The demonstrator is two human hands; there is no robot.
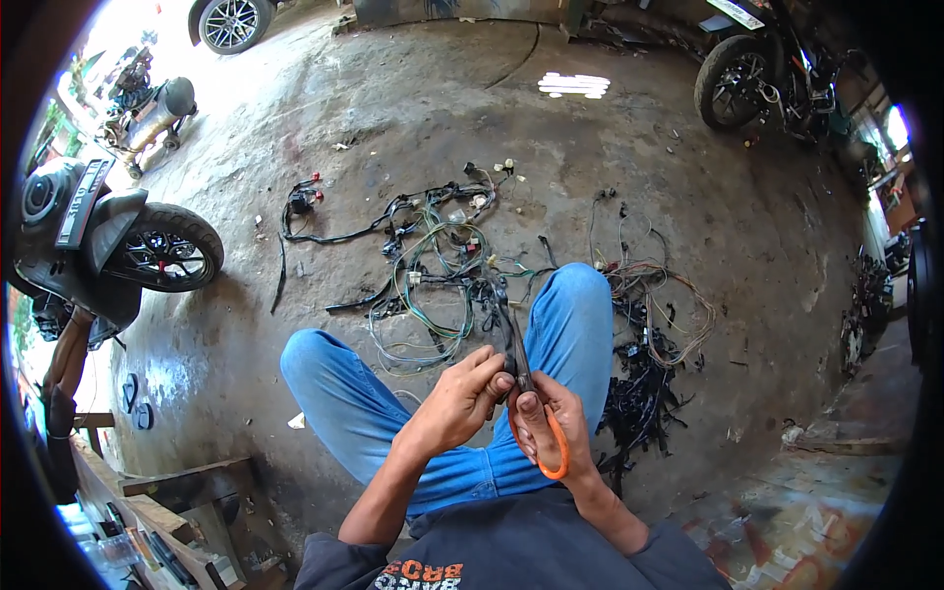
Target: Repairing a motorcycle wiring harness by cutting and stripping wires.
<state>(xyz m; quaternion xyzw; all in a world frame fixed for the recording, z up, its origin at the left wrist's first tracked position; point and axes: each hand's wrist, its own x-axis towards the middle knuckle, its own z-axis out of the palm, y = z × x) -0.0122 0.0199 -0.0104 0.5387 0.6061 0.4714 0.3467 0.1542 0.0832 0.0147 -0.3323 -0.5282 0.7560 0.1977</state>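
Note:
My right hand (562,418) is closed around scissors with orange handles (560,454), between my knees. Their dark blades point away from me, up beside my left hand (452,403). That hand pinches a black-wrapped wire harness (505,320) near the blades. From there the harness runs out toward a tangle of green, white and black wires (433,241) with connectors on the floor. Whether the blades touch the harness, I cannot tell; my fingers cover that spot.
Loose reddish and pale wires (678,285) lie right of my knee, above a heap of black scraps (639,398). Motorcycles stand at left (162,251) and far right (737,84). A wooden bench (162,516) is at lower left, with sandals (138,401) beyond it.

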